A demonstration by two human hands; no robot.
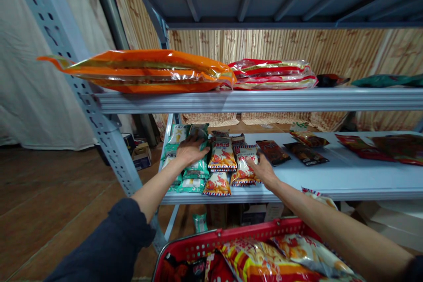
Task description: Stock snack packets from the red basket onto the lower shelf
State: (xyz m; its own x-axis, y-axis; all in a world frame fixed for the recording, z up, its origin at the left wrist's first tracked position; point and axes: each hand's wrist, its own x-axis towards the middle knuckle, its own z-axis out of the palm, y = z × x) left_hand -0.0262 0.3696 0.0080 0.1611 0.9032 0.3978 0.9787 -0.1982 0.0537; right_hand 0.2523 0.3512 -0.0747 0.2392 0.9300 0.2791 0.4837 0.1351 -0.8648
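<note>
My left hand [191, 153] lies with fingers stretched out over the green-and-white snack bags [194, 168], which are piled at the left end of the lower shelf. No bag is visibly gripped by it. At the right side of a white-and-orange snack bag [243, 167], my right hand [264, 171] has its thumb across the front, and its other fingers are partly hidden along the edge. Similar white-and-orange bags [222, 154] stand between the two hands, stacked in a column. Behind them, a few darker packets are partly covered.
Below the shelf, a red shopping basket [211, 240] holds several snack bags. Dark packets [272, 152] lie farther right on the lower shelf. Large orange packages [148, 70] rest on the upper shelf [264, 101]. A perforated metal post [109, 141] stands at left. One green packet [200, 223] is beneath the shelf.
</note>
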